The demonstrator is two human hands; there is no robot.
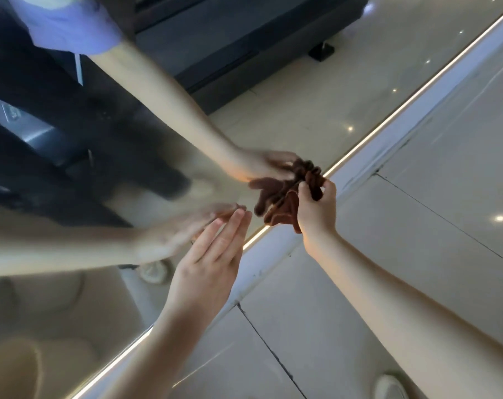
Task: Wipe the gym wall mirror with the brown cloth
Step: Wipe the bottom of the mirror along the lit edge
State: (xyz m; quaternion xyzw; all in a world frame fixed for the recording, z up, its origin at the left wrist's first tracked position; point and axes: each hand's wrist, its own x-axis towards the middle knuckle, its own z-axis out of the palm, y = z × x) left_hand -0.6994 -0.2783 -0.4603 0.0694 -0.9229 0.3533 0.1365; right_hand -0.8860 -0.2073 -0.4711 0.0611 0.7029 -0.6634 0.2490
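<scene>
Wall mirror (287,110): fills the upper left of the frame, hazy, with a lit strip (388,119) along its lower edge.
Floor (417,254): pale glossy tiles with dark joints, lower right.
Brown cloth (285,205): bunched in folds against the glass, centre right, gripped by the right hand (316,214).
Left hand (213,260): fingers straight, empty, fingertips at the glass.

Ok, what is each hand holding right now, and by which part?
The right hand pinches the crumpled brown cloth by its bunched upper edge, the grip at the cloth's right side. The left hand holds nothing; its fingers are straight.
</scene>
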